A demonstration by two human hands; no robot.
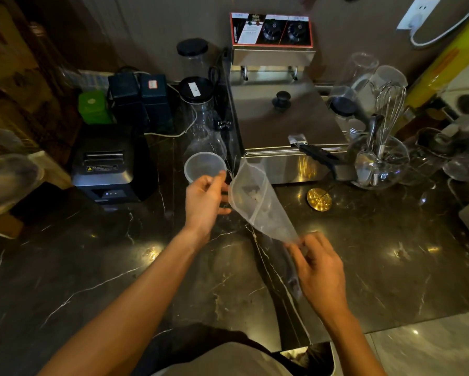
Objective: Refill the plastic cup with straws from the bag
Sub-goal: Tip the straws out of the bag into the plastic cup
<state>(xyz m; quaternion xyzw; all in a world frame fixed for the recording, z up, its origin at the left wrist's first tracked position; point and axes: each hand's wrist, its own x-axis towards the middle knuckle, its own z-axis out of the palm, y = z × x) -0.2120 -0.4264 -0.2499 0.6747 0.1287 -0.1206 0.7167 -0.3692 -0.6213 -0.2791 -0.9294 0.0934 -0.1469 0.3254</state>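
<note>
A translucent plastic cup [205, 166] stands on the dark marble counter [92, 267] and looks empty. Just right of it a clear plastic bag [257, 202] is held slanting above the counter, its wide open mouth toward the cup. My left hand [203, 204] grips the edge of the bag's mouth, thumb close to the cup's rim. My right hand [318, 270] pinches the bag's narrow lower end. A pale strip of the bag trails below that hand. I cannot make out any straws inside the bag.
A black receipt printer [106, 164] sits left of the cup. Behind the cup are clear jars [198, 115], and a steel fryer [287, 123] stands behind the bag. A glass bowl with a whisk [379, 161] and a gold disc [319, 199] lie to the right.
</note>
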